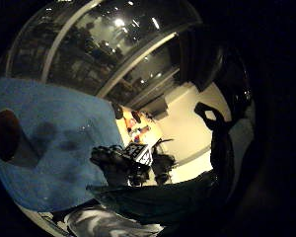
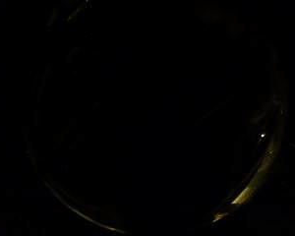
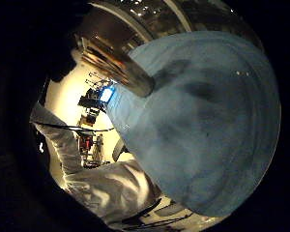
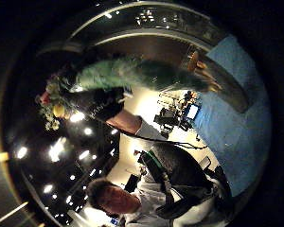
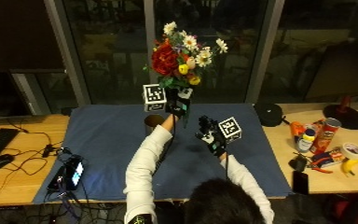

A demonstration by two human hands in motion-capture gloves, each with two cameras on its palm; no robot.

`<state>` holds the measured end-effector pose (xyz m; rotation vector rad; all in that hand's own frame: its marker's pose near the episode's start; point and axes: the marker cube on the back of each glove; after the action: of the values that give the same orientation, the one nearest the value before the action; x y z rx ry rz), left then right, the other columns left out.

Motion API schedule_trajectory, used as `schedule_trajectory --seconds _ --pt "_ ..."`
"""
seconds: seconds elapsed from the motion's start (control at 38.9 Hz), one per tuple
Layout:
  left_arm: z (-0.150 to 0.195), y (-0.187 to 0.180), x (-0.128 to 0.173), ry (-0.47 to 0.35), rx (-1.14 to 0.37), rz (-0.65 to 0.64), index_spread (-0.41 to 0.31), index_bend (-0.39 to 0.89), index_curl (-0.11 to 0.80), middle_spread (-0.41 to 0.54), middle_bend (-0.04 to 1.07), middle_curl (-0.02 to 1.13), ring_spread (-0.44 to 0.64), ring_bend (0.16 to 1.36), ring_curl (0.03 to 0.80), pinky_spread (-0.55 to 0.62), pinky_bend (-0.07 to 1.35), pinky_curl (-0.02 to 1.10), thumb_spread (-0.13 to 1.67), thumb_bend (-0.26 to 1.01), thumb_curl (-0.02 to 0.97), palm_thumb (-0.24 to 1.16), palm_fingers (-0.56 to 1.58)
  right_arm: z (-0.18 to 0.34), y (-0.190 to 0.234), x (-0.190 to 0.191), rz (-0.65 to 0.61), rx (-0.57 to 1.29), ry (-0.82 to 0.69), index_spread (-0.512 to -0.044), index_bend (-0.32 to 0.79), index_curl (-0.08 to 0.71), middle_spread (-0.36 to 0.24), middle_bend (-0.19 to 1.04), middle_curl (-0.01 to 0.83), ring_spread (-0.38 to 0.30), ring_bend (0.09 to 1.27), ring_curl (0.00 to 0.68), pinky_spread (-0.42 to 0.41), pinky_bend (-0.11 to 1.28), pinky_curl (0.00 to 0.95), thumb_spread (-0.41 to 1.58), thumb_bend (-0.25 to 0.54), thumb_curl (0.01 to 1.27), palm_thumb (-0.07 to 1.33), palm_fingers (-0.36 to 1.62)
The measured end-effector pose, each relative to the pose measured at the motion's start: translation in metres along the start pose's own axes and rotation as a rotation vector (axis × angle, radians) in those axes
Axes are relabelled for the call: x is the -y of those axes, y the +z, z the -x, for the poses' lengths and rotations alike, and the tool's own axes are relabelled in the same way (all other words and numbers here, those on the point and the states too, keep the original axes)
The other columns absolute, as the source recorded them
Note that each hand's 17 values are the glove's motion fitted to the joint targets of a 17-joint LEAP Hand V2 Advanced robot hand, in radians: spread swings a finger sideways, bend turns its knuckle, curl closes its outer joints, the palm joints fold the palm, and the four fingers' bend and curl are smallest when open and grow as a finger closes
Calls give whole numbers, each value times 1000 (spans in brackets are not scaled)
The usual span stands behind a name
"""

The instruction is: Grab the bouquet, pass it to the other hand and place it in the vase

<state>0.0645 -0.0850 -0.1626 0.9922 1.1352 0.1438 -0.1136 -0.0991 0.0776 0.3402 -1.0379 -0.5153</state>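
Note:
My left hand (image 5: pixel 178 105) is raised above the blue cloth (image 5: pixel 111 140) and grips the bouquet (image 5: pixel 182 53) by its green stems, flowers upward: red, white and yellow blooms. The right thumb side palm view shows that hand (image 4: pixel 100 107) round the green stems (image 4: pixel 132 74), with the flowers (image 4: pixel 53 109) beyond it. My right hand (image 5: pixel 212 134) hovers just right of and below the left, fingers relaxed, holding nothing. The brown vase (image 5: pixel 154 121) stands on the cloth beside my left forearm; its mouth (image 1: pixel 7 135) and side (image 3: pixel 117 61) also show. The left thumb side palm view is dark.
A phone on a stand (image 5: pixel 73 171) sits at the cloth's left front corner. Chip cans (image 5: pixel 325 134), a tape roll (image 5: pixel 353 150), a banana (image 5: pixel 350 166) and tools lie at the right. A black round object (image 5: pixel 269 114) is at the cloth's far right corner.

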Motion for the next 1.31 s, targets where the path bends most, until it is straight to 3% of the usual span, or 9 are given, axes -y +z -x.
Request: schedule_trajectory --seconds 0.05,0.13,0.18,0.31,0.36,0.49,1.11,1.23,1.31 --pt "-7 -7 14 75 -48 -27 -350 561 533 -318 750 536 -363 757 454 -350 519 435 199 -30 684 838 1405 5 -5 0 -9 57 162 -344 62 385 -142 312 409 -108 534 391 -47 643 439 900 -60 448 488 116" --pt "-24 -18 41 384 -157 -77 -352 561 538 -320 753 537 -363 757 459 -356 525 439 194 -33 694 832 1401 -7 -18 7 -11 87 321 -353 64 342 -119 274 389 -79 507 352 -2 642 407 913 -45 432 481 54" --pt "-38 -27 48 465 -134 -109 -353 561 541 -321 755 538 -363 758 462 -357 527 441 191 -32 700 830 1399 -5 -25 12 -11 69 353 -359 70 320 -102 256 379 -63 499 338 16 647 396 920 -35 425 487 24" --pt "-32 -54 50 114 107 -183 -356 558 548 -323 759 539 -364 759 467 -360 530 445 186 -32 715 827 1395 2 -40 24 -29 -8 327 -365 85 280 -80 231 365 -34 508 327 57 657 382 932 -27 409 505 2" --pt "-29 -62 56 67 145 -212 -357 554 549 -323 762 539 -365 758 469 -360 532 446 185 -33 721 824 1392 -6 -46 28 -30 0 342 -370 87 267 -83 220 360 -31 503 323 67 660 378 940 -32 400 499 -30" --pt "-34 -76 60 28 144 -250 -359 552 555 -324 765 540 -371 753 471 -367 534 447 188 -31 735 825 1389 -14 -59 35 -20 7 391 -383 84 236 -94 199 352 -22 479 312 92 661 371 959 -40 377 468 -72" --pt "19 -103 82 -37 184 -282 -362 532 568 -324 755 537 -368 740 478 -361 536 450 191 -33 779 819 1383 -24 -97 35 -110 -102 408 -391 106 163 -88 175 319 -11 447 295 116 625 344 969 -39 330 412 -73" --pt "44 -106 89 -36 192 -253 -357 524 570 -321 757 538 -367 729 477 -360 538 450 190 -34 785 820 1380 -30 -98 27 -115 -96 438 -389 121 168 -88 175 312 -20 444 294 116 604 338 979 -36 322 392 -58" --pt "67 -110 75 -125 179 -148 -354 511 569 -319 759 539 -366 725 477 -363 540 450 193 -35 788 818 1377 -18 -95 23 -147 -146 423 -391 122 169 -87 168 306 -45 478 303 108 594 336 982 -42 314 369 -21"
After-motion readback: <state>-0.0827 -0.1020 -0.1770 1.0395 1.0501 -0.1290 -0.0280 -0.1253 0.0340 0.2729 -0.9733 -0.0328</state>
